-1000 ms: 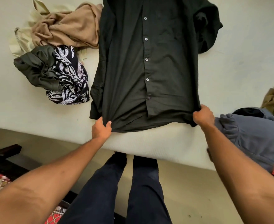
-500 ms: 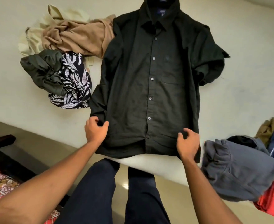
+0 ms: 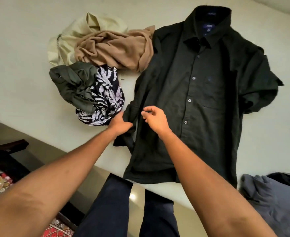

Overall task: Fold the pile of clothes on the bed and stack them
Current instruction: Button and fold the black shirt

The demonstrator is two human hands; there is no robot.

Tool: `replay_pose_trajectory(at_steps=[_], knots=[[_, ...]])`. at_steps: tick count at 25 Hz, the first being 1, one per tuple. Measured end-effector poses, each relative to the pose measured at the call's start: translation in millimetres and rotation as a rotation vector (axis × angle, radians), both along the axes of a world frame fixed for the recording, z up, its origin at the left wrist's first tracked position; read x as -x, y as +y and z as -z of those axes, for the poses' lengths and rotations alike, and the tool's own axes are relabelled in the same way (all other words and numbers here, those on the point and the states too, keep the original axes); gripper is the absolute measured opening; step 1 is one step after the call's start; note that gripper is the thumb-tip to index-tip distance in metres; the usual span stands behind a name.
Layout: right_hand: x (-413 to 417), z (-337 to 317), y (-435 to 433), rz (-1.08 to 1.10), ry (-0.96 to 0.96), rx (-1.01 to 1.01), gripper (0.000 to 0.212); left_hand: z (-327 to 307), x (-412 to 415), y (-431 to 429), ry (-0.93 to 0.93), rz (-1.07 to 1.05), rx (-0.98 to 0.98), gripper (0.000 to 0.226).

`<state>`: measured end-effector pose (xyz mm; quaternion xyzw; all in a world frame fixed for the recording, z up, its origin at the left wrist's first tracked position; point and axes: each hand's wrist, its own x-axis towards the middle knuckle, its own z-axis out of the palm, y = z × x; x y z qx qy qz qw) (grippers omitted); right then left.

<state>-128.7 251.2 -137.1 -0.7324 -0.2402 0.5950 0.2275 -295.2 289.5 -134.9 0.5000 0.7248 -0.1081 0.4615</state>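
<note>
I am gripping the near sleeve of the black shirt [image 3: 200, 100] with my left hand [image 3: 119, 123], fingers curled round a fold of the cloth at the shirt's left edge. My right hand [image 3: 155, 119] is hovering just beside it over the shirt's front, thumb and fingers loosely curled and apart; it is blurred, but it seems to be holding nothing. The shirt is lying buttoned and face up on the bed [image 3: 21, 74], its collar pointing away from me and its hem reaching the near edge. The far sleeve is lying bunched at the right. To the left of the shirt 4 unfolded pieces are sitting in a heap: a tan garment [image 3: 113, 50] touching the shirt's shoulder, a cream garment [image 3: 69, 40] behind it, an olive garment [image 3: 74, 84] and a leaf-print garment [image 3: 106, 93] nearer to me. A grey garment [image 3: 274, 199] is lying at the lower right, just beside the hem. I am standing against the bed in dark trousers [image 3: 110, 211].
</note>
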Motion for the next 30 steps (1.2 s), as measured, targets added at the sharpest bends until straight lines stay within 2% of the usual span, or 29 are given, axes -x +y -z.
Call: replay_pose_trajectory(at_steps=[3, 6, 9, 12, 14, 16, 18, 21, 23, 25, 27, 30], knots=[[27.6, -22.7, 38.5, 0.215, 0.191, 0.034, 0.058, -32.6, 16.8, 16.8, -0.036, -0.078, -0.122, 0.031], [38.0, -50.9, 62.4, 0.110, 0.312, 0.066, 0.082, -72.4, 32.3, 33.6, -0.088, -0.118, -0.209, 0.031], [41.4, -62.9, 69.2, -0.009, 0.359, 0.062, 0.094, -103.2, 36.0, 43.8, -0.125, -0.019, -0.191, 0.039], [32.0, -65.5, 57.2, 0.002, 0.407, 0.041, 0.095, -119.9, 16.4, 37.0, -0.309, -0.083, 0.003, 0.048], [18.0, -57.2, 36.0, 0.120, 0.467, 0.002, 0.082, -119.5, -5.0, 19.2, -0.423, -0.223, 0.116, 0.050], [-3.7, -56.0, 10.5, 0.273, 0.590, 0.015, 0.068, -112.1, -29.1, 2.0, -0.484, -0.434, 0.116, 0.052], [-27.4, -58.5, -22.8, 0.307, 0.697, 0.056, 0.064, -105.6, -53.1, -13.8, -0.535, -0.685, 0.131, 0.048], [-58.9, -75.8, -64.9, 0.224, 0.642, 0.037, 0.053, -94.8, -82.6, -28.9, -0.559, -0.929, 0.170, 0.051], [-74.5, -86.9, -87.7, 0.161, 0.618, 0.003, 0.053, -87.2, -98.2, -42.6, -0.458, -0.839, 0.087, 0.069], [-84.9, -86.6, -105.4, 0.148, 0.595, 0.012, 0.055, -83.6, -108.4, -54.7, -0.300, -0.558, -0.039, 0.088], [-88.9, -81.4, -119.2, 0.204, 0.626, 0.041, 0.052, -84.1, -118.7, -62.8, -0.239, -0.353, -0.117, 0.082], [-82.2, -84.3, -135.6, 0.283, 0.672, 0.090, 0.046, -86.8, -126.7, -64.5, -0.272, -0.330, -0.106, 0.080]])
